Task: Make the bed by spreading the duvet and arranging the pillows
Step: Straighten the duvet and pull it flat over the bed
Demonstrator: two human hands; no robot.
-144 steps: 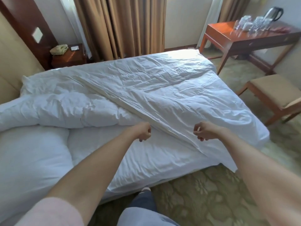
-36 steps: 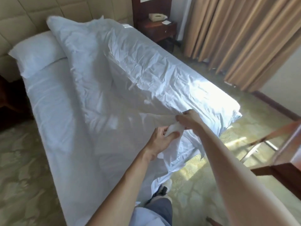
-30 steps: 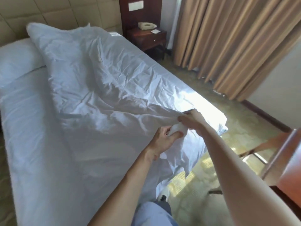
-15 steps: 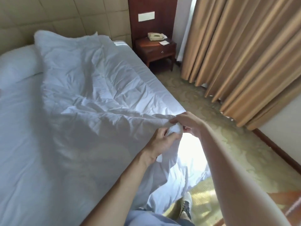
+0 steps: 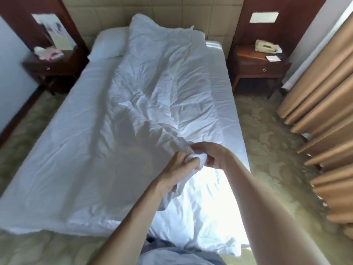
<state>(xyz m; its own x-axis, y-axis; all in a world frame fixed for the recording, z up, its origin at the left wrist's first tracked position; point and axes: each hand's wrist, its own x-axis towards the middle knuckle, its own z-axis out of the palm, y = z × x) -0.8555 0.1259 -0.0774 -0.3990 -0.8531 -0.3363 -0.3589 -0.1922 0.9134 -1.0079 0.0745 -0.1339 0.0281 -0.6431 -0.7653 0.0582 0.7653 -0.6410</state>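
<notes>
**White duvet gathered at its foot corner**

White cotton is bunched between both hands: the left hand and right hand sit almost touching, each closed on the same corner of the duvet, probably to find its edge before drawing it wide. Beyond the hands the duvet runs in a narrow, crumpled band up to the headboard, leaving bare sheet off to the left hand's side. One pillow lies far ahead, left, partly under the duvet.
</notes>
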